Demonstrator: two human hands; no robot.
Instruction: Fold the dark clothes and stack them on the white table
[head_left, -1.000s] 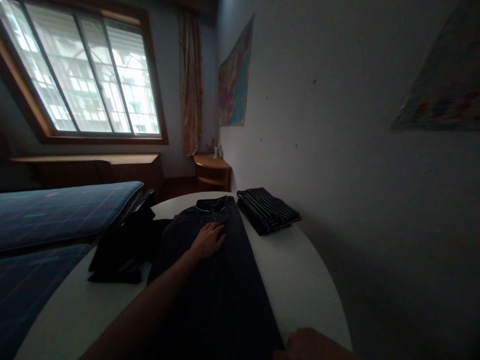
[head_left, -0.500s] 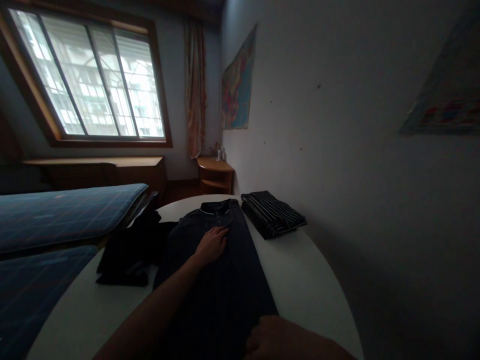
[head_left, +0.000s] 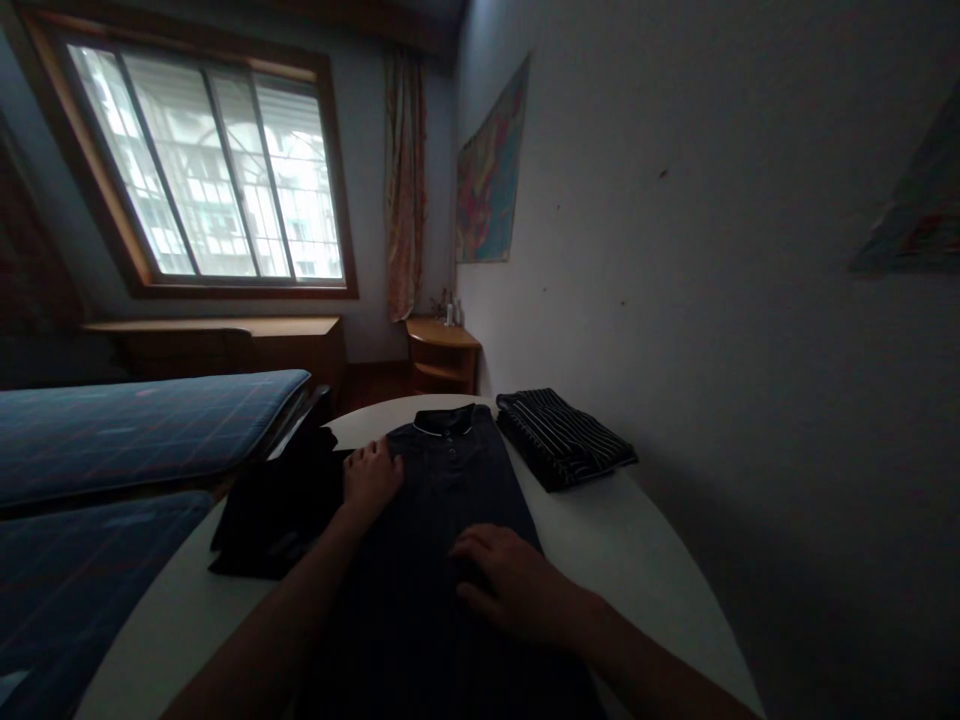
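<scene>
A dark navy polo shirt point(head_left: 450, 480) lies lengthwise on the round white table point(head_left: 637, 560), its collar with a pale trim line at the far end and its right side folded straight. My left hand point(head_left: 373, 478) rests at the shirt's left shoulder, fingers spread and pointing away from me. Over the middle of the shirt is my right hand point(head_left: 514, 580), thumb apart from slightly bent fingers, with nothing visible between them. Beside my left forearm lies a crumpled black garment point(head_left: 277, 500), partly hidden. The shirt's near end is lost in shadow.
A folded black garment with white stripes point(head_left: 562, 435) sits at the table's far right, close to the wall point(head_left: 675, 350). To the left is a bed with a blue checked mattress point(head_left: 150, 430). A wooden corner shelf point(head_left: 442, 340) stands beyond the table.
My left hand has moved left from the shirt's chest to its left shoulder. My right hand has come forward from the near right edge onto the shirt, its fingers now opened out.
</scene>
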